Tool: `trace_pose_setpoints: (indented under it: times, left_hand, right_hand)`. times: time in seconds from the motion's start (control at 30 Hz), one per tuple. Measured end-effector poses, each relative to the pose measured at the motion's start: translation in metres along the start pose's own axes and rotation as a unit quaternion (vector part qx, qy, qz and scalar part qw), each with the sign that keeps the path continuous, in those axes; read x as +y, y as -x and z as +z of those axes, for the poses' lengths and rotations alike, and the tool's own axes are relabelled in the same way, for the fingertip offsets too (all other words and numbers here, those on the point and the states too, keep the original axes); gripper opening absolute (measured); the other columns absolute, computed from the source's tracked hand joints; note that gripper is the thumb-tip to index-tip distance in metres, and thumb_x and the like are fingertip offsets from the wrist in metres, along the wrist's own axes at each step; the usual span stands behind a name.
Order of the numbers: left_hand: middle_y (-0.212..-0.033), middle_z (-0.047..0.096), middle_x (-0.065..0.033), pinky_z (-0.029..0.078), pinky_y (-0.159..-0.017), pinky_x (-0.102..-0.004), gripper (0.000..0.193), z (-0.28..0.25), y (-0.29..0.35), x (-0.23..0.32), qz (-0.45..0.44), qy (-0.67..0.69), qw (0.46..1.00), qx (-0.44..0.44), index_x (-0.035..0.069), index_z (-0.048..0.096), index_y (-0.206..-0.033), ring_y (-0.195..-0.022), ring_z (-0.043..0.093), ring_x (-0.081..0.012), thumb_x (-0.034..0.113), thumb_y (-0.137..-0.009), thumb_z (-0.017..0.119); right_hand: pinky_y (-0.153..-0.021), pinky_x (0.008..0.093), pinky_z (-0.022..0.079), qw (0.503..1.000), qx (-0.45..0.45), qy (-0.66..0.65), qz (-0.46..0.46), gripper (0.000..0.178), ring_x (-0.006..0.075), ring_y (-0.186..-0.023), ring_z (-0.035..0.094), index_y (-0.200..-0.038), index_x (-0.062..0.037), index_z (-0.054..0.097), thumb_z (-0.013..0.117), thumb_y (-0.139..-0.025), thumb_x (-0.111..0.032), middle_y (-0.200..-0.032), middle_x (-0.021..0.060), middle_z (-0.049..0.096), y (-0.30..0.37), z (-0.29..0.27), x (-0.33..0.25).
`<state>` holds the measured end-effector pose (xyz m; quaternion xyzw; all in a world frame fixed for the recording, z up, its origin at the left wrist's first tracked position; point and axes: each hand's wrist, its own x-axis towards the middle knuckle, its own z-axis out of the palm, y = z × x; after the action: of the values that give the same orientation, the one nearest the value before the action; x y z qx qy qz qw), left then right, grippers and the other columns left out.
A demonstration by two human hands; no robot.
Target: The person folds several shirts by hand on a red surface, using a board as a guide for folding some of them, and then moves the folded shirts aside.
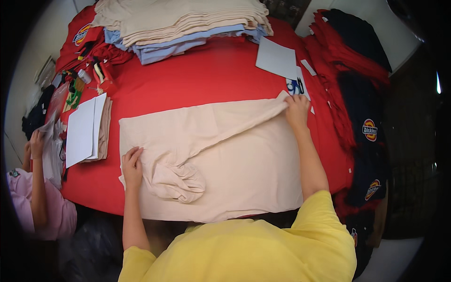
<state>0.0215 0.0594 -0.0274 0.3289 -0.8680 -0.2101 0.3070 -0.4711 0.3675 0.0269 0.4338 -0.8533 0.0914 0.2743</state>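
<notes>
A beige garment (244, 174) lies across the red-covered table in front of me, its upper part turned over in a slanting fold. Near its left side a portion of cloth is bunched into a loose, wrinkled heap. My right hand (297, 112) grips the far right corner of the garment with closed fingers. At the left edge, my left hand (132, 167) rests low on the cloth with its fingers bent together, pinching the fabric; the fingertips are partly hidden.
Beige and light blue garments (188, 28) are stacked at the far side. Cardboard sheets (87, 127) lie left, near small tools and a bottle (84, 76). A white sheet (277, 56) and scissors (296, 85) lie right, beside dark and red garments (359, 113). A co-worker's hands (36, 144) handle clear plastic.
</notes>
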Motion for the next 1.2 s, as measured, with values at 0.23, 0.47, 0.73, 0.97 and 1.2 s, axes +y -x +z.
trace_pose_setpoints:
  times: [0.23,0.47,0.73,0.97,1.2]
  left_hand:
    - [-0.122,0.061,-0.0096,0.044,-0.096,-0.035,0.03,-0.004,-0.014,0.002,-0.011,0.035,0.998,-0.058,0.007,0.068,-0.113,-0.114,0.054,-0.0279,-0.002,-0.088,0.054]
    - [-0.132,0.054,-0.0111,0.039,-0.103,-0.0366,0.05,-0.04,-0.019,0.021,0.014,-0.06,0.977,-0.202,0.008,0.057,-0.13,-0.121,0.047,-0.0308,-0.007,-0.083,0.049]
    - [-0.128,0.055,-0.0089,0.041,-0.097,-0.0387,0.037,0.001,0.002,-0.002,0.011,-0.127,0.991,-0.039,0.015,0.064,-0.124,-0.112,0.046,-0.0307,0.004,-0.09,0.056]
    - [-0.129,0.054,-0.008,0.04,-0.097,-0.0368,0.036,0.008,0.0,0.0,0.007,-0.117,0.992,-0.038,0.015,0.063,-0.126,-0.109,0.046,-0.0283,0.007,-0.093,0.054]
    - [-0.131,0.051,-0.0058,0.039,-0.096,-0.0353,0.037,0.002,-0.004,-0.001,-0.023,-0.072,0.995,-0.059,0.014,0.062,-0.128,-0.106,0.045,-0.0254,0.007,-0.093,0.054]
  right_hand:
    - [-0.104,0.0508,0.03,0.991,-0.08,-0.007,0.103,0.035,0.0318,-0.114,0.046,-0.101,-0.0117,0.065,0.062,-0.071,0.005,-0.108,0.0061,0.057,0.148,-0.071,0.03]
    - [-0.116,0.0517,0.018,0.959,-0.18,-0.145,0.165,0.045,0.0345,-0.137,0.032,-0.125,-0.0044,0.058,0.054,-0.081,0.003,-0.139,0.0145,0.047,0.109,-0.074,0.025]
    - [-0.117,0.0488,0.014,0.97,-0.171,-0.068,0.161,0.061,0.0266,-0.144,0.024,-0.146,-0.0036,0.035,0.041,-0.099,-0.043,-0.154,0.0155,0.029,0.041,0.034,0.0]
    - [-0.111,0.0424,0.029,0.969,-0.094,-0.187,0.135,0.049,0.0291,-0.136,0.035,-0.136,-0.0075,0.049,0.057,-0.091,-0.026,-0.144,0.0137,0.041,0.046,0.031,0.043]
    - [-0.092,0.0415,0.045,0.91,-0.298,-0.217,0.192,0.017,0.032,-0.107,0.054,-0.099,-0.0019,0.061,0.061,-0.083,0.001,-0.104,0.0138,0.055,0.118,-0.082,0.039]
